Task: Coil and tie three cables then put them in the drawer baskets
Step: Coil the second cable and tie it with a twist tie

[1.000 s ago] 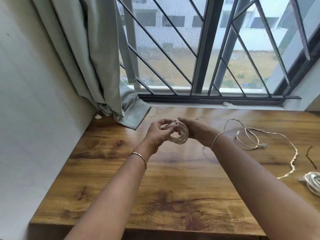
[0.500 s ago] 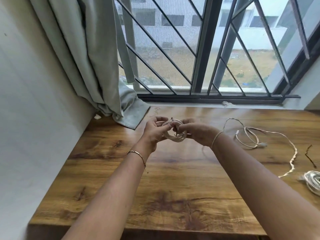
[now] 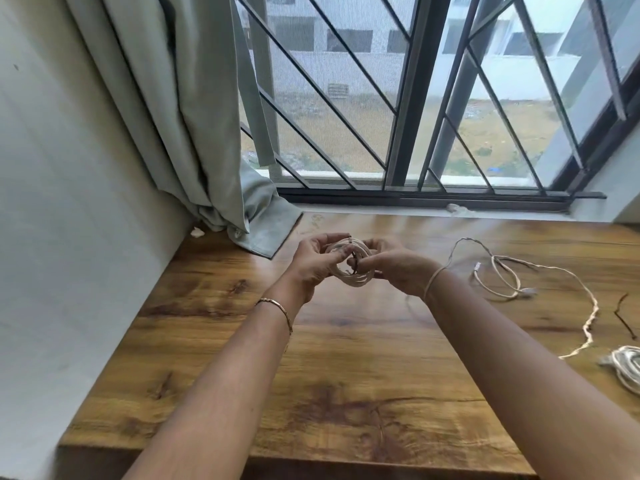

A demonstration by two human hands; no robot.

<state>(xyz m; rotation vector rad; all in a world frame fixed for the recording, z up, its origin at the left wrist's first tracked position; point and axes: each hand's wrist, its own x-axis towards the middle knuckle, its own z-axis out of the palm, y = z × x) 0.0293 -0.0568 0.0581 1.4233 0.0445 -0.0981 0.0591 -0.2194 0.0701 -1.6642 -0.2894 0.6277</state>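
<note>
A small white coiled cable (image 3: 356, 279) hangs above the wooden table (image 3: 346, 358), held between both hands. My left hand (image 3: 313, 263) grips the coil's left side. My right hand (image 3: 394, 268) pinches a thin dark tie at the coil's middle. A loose white cable (image 3: 512, 275) lies uncoiled on the table to the right. Another coiled white cable (image 3: 628, 370) sits at the right edge, partly cut off. No drawer or basket is in view.
A dark twist tie (image 3: 623, 315) lies on the table near the right edge. A grey curtain (image 3: 194, 116) hangs at the back left, its hem resting on the table. A barred window (image 3: 415, 98) runs along the back. A white wall borders the left.
The coil has been turned a little between my hands and sits slightly higher. My right fingers now pinch the dark tie through the coil's middle.
</note>
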